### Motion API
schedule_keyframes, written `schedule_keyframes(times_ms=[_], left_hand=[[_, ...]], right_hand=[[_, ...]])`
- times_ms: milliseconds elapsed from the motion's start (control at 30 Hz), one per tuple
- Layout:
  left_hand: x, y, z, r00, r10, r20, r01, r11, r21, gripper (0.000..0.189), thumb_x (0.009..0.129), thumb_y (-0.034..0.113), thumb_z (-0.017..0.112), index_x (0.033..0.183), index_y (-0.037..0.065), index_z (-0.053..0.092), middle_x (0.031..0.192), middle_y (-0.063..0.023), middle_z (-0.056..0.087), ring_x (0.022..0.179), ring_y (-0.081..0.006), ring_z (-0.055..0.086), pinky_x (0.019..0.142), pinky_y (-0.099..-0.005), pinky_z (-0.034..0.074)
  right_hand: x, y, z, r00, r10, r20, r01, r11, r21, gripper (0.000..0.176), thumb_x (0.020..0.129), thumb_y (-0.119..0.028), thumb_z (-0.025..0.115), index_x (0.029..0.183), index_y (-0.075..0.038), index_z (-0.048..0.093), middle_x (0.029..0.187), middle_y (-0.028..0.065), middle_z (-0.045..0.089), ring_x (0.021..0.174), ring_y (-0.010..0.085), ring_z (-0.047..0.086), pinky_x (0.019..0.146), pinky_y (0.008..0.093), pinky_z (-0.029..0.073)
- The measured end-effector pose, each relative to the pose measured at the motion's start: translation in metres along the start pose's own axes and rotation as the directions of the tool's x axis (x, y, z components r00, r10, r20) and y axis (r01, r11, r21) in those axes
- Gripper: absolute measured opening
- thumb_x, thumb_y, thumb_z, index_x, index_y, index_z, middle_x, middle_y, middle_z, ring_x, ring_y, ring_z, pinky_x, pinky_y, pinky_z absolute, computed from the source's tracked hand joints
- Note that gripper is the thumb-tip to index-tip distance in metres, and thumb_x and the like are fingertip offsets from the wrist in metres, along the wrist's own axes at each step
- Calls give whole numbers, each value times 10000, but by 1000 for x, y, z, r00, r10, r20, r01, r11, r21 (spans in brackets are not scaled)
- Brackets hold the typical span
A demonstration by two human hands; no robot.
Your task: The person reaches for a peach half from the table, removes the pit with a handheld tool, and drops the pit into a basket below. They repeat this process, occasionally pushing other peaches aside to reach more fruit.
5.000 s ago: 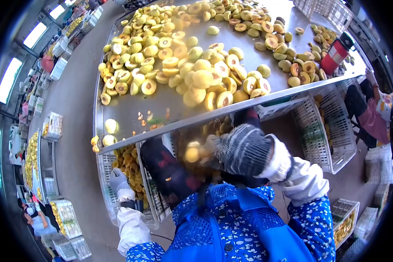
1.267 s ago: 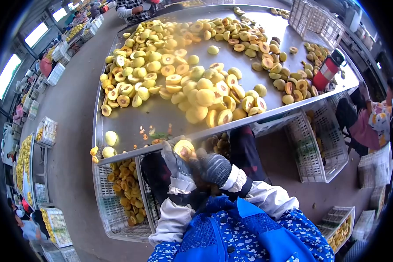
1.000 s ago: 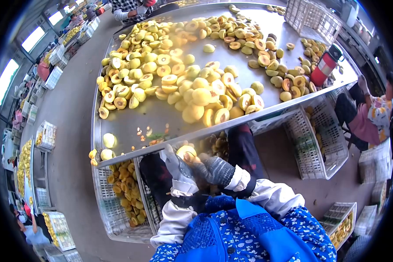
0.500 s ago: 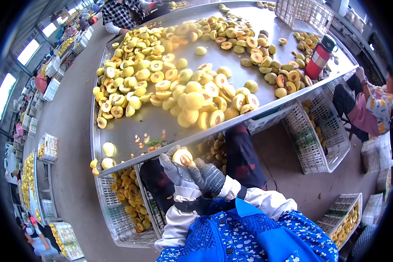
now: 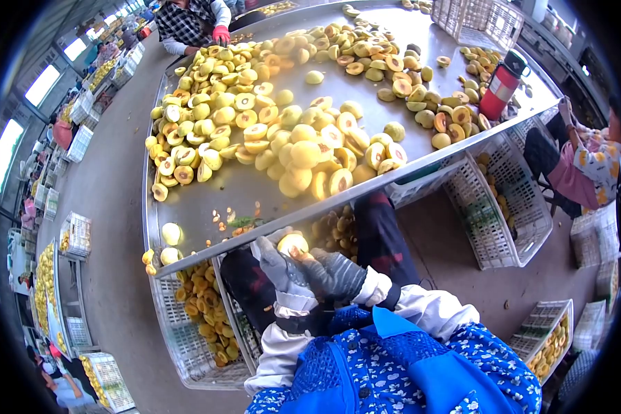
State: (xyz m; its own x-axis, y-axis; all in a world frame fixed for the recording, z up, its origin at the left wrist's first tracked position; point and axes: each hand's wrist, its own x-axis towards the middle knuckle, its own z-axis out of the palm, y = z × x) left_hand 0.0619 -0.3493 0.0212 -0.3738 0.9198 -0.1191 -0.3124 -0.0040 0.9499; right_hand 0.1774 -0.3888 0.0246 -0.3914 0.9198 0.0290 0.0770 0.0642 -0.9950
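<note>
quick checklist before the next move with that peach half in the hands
1. Peach half secure in the left grip: ok, the gloved fingers wrap round it from below.
2. Right grip on the fruit: ok, its fingertips meet the cut face.
3. Tool in the right grip: cannot tell, the curled glove hides it.
4. Pit out of the half: cannot tell, the fingers cover that spot.
5. Room in the crate below on the left: ok, it is only part filled with fruit.
6. Hands clear of the table edge: ok, both sit below and in front of it.
</note>
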Motion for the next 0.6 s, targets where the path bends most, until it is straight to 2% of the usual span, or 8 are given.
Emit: schedule_keyframes(times_ms=[67,133,200,233,300,400,467,600], left_hand=[[6,0,-5,980,-58,192,55,998,21,542,951,480,353,898,4,605,779,-140,642,672,-204,594,666,-292,503],[6,9,1,939,-184,292,188,982,11,579,942,508,347,892,-3,614,797,-168,653,651,-227,615,626,-307,528],[5,8,4,908,-249,336,295,951,-93,597,937,524,342,903,-6,616,815,-179,655,657,-242,628,609,-320,541],[2,7,9,934,-179,308,235,960,-154,568,934,510,376,881,-4,609,819,-191,652,654,-264,641,579,-330,550],[-3,10,8,939,-238,250,278,950,-139,539,935,490,399,865,-4,603,829,-199,650,643,-266,640,581,-327,549],[-6,14,6,960,-147,239,168,983,-70,443,956,383,436,825,-10,593,784,-192,654,617,-241,637,565,-308,538],[-4,11,2,951,-37,306,31,999,22,425,966,339,433,811,-18,605,749,-178,657,605,-221,633,555,-297,530],[-5,16,2,908,-61,415,-24,980,197,466,970,324,426,757,-29,642,705,-154,659,572,-190,620,532,-267,499]], right_hand=[[-7,-20,-10,954,249,168,-301,771,561,404,974,-379,430,1011,-9,588,769,80,594,673,160,531,638,325,444],[-6,-34,-18,866,468,178,-482,682,550,410,954,-433,457,949,-49,600,745,6,557,675,93,480,601,277,424],[-8,-5,-13,959,273,76,-273,817,508,417,949,-457,454,902,-69,599,744,19,569,674,97,501,606,262,423],[-9,5,-11,985,166,34,-162,865,475,421,946,-469,453,879,-79,598,743,25,575,673,99,512,609,254,422],[-11,13,-13,956,228,182,-292,730,618,436,946,-479,441,853,-81,592,751,52,592,684,139,546,621,275,433],[-12,15,-15,969,154,195,-233,835,499,461,956,-473,406,905,-59,603,768,110,628,662,221,600,555,312,450],[-6,28,-16,987,-150,55,143,982,125,480,954,-480,398,940,-48,608,755,101,630,624,222,598,503,309,446],[-5,-8,-51,860,259,439,-365,914,176,496,952,-487,399,960,-40,613,755,69,627,617,177,592,487,291,454]])
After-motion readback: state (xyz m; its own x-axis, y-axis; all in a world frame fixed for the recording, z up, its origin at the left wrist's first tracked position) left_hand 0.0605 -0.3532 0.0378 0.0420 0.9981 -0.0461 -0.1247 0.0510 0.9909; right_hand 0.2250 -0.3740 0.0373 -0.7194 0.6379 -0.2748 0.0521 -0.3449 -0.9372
